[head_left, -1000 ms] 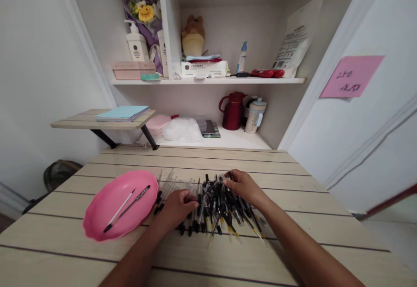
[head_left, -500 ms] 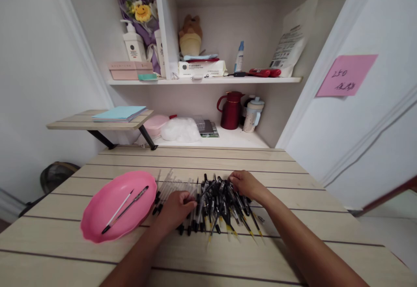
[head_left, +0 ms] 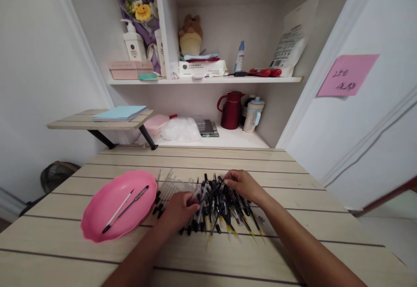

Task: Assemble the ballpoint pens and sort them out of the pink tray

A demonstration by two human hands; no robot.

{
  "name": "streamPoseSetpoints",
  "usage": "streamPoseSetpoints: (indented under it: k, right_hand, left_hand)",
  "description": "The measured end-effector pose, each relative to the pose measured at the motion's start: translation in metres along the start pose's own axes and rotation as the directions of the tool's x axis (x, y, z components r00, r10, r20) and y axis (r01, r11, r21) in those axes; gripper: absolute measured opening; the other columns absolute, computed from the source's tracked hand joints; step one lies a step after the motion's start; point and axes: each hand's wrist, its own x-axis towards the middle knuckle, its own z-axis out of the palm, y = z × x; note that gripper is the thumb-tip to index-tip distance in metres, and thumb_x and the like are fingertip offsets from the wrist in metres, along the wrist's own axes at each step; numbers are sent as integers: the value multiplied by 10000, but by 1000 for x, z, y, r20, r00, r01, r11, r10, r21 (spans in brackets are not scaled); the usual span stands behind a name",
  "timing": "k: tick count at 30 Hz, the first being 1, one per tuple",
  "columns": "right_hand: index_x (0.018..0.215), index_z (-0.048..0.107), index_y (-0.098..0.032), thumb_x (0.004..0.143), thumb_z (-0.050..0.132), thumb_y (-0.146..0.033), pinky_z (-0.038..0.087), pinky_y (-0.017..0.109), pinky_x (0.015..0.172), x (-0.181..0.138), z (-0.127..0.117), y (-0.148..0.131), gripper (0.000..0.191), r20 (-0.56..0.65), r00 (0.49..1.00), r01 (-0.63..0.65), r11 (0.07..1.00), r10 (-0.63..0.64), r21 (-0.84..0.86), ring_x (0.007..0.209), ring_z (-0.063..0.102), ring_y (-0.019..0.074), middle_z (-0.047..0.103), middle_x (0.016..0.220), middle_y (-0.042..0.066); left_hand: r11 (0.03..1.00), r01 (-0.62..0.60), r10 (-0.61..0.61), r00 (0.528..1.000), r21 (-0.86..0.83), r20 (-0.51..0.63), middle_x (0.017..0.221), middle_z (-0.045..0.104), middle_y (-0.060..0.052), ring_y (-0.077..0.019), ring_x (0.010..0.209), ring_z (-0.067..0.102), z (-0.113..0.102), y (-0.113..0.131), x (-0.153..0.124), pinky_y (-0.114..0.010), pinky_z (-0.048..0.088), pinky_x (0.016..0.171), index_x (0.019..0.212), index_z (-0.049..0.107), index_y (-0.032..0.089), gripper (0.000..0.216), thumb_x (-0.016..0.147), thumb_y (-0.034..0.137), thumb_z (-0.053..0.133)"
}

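Observation:
A dense heap of black pens and pen parts [head_left: 218,208] lies mid-table, some with yellow tips pointing towards me. Clear pen barrels [head_left: 172,182] with black ends lie side by side to its left. At the heap's left edge, my left hand [head_left: 178,208] is closed, thumb and fingers pinching a slim dark pen [head_left: 211,191]. That pen slants up to the right, over the heap. Its far end meets the pinched fingertips of my right hand [head_left: 243,185], which is above the heap's upper right. The exact grip there is small and partly hidden.
A pink scalloped dish [head_left: 89,211] at left holds a white-barrelled pen or brush and a dark pen. Behind the table, a small raised stand [head_left: 78,121] carries blue paper [head_left: 120,113]. Shelves at the back hold a red jug [head_left: 231,111], a speckled cup [head_left: 253,115] and a plastic bag [head_left: 180,129].
My right hand has shifted slightly left, bringing its fingertips to the slanting pen's end. My left hand has moved a little to the right. The dish is unmoved.

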Motion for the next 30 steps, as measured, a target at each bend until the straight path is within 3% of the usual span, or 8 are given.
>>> streamPoseSetpoints:
  k: [3, 5, 10, 18, 23, 26, 30]
  right_hand:
    - [826, 617, -193, 622, 591, -245, 377, 220, 608, -6, 5, -15, 212, 27, 984, 174, 985, -174, 25, 684, 518, 128, 603, 786, 4]
    - [808, 620, -193, 626, 590, -227, 375, 223, 631, -9, 7, -21, 187, 62, 971, 229, 973, -231, 33, 705, 516, 130, 599, 780, 4]
    - [681, 582, -166, 671, 538, -253, 329, 198, 503, -6, 3, -15, 98, 66, 986, 146, 986, -151, 83, 519, 438, 93, 494, 555, -40]
    - [660, 596, -172, 680, 517, -287, 332, 213, 517, 0, -4, -4, 141, -48, 997, 56, 994, -60, -92, 534, 478, 110, 565, 579, -17]
    - [732, 635, -189, 716, 501, -281, 357, 217, 556, -6, 5, -14, 163, 92, 983, 173, 974, -161, -146, 591, 528, 128, 625, 649, -1]
    - [798, 644, -203, 732, 495, -251, 374, 232, 643, -9, 7, -20, 170, 107, 971, 233, 950, -215, -209, 716, 566, 153, 660, 773, 21]
    - [831, 643, -202, 749, 476, -224, 379, 242, 682, -9, 4, -21, 187, 68, 978, 206, 943, -195, -262, 762, 575, 162, 664, 824, 38]
  left_hand:
    - [1000, -26, 26, 1000, 12, -7, 617, 538, 14, -128, 624, 482, -2, 4, -1, -206, 309, 544, 640, 529, 158, 136, 674, 269, 459]
    - [999, -49, 50, 998, 19, -23, 629, 533, 16, -128, 637, 481, -3, 4, -2, -205, 315, 557, 646, 520, 160, 124, 676, 266, 462]
    - [997, -24, 29, 997, 70, -78, 634, 538, 20, -123, 634, 479, -6, 0, -2, -207, 310, 563, 658, 526, 166, 99, 667, 245, 467]
    - [991, 72, -60, 992, 111, -115, 608, 554, 12, -122, 600, 489, -6, -8, 1, -214, 290, 533, 630, 533, 161, 98, 648, 238, 475]
    - [998, 48, -44, 996, 46, -78, 571, 523, 21, -112, 549, 468, -5, -6, 0, -214, 283, 501, 623, 530, 161, 176, 695, 297, 444]
    - [1000, 12, -12, 993, 2, -120, 554, 496, 20, -113, 549, 455, -10, -9, 1, -217, 298, 498, 610, 520, 161, 235, 723, 340, 418]
    - [960, 86, -139, 973, -268, -185, 631, 543, 4, -112, 523, 477, -16, -19, 4, -234, 363, 504, 867, 550, 166, 253, 724, 327, 417]
